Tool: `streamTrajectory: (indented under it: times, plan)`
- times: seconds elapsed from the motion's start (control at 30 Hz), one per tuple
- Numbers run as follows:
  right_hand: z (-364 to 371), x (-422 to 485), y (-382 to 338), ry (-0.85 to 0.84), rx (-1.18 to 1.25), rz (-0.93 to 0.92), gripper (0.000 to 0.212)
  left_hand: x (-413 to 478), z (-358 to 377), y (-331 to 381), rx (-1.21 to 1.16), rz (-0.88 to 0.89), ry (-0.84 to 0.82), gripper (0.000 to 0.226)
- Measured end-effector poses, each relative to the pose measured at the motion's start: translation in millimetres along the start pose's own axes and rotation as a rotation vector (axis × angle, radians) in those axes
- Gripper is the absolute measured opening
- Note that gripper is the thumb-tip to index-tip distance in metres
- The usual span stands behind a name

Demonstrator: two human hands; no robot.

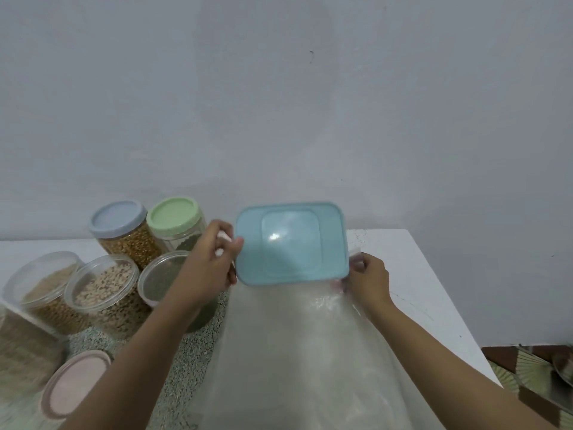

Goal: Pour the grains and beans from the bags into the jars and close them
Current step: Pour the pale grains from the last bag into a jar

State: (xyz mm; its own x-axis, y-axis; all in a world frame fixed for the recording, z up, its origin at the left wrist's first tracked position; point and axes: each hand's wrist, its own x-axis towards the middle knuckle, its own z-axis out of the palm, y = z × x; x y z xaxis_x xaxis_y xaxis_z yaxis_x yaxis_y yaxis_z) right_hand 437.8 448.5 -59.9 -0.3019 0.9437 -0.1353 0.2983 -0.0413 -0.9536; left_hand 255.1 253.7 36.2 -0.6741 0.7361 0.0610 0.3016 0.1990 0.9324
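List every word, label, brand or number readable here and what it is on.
None: no readable text is in view.
The blue lid, green lid, grey-blue lid, pink lid and clear bag show no print or labels.

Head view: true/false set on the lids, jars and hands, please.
1. The left hand and right hand hold the light-blue rectangular plastic lid at opposite edges. True.
2. The round clear jar of yellow-brown grains is open. False: it wears a grey-blue round lid.
3. The round green lid sits on a jar beside it. True.
4. The round clear jar of pale speckled beans is closed. False: it has no lid on.
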Motion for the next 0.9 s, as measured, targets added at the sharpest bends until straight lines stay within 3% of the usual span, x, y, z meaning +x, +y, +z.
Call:
streamTrajectory:
  times: [0.17, 0.33, 0.53, 0.73, 0.9]
  plan:
    - [-5.9, 5.1, -4.2, -0.058, -0.134, -0.063, 0.012, -3.6, 15.4, -49.6, -0.060, -0.246, -0.064, 0.013]
    - [-13.2, -0.4, -5.4, -0.108, -0.211, -0.111, 0.005, -8.1, 23.9, -70.9, 0.068, -0.338, -0.083, 0.014]
    - [-19.8, -30.7, -27.1, -0.102, -0.437, -0.515, 0.034, -12.4, 24.6, -64.7, 0.232, -0.240, -0.009, 0.012]
    - [-11.4, -50.5, -55.2, -0.204, -0.352, -0.634, 0.009, -36.0, 14.1, -50.6, 0.197, -0.191, -0.023, 0.028]
    - [18.2, -73.7, -71.0, -0.415, -0.253, -0.642, 0.009, -73.7, -24.8, -16.4, 0.233, -0.039, 0.027, 0.009]
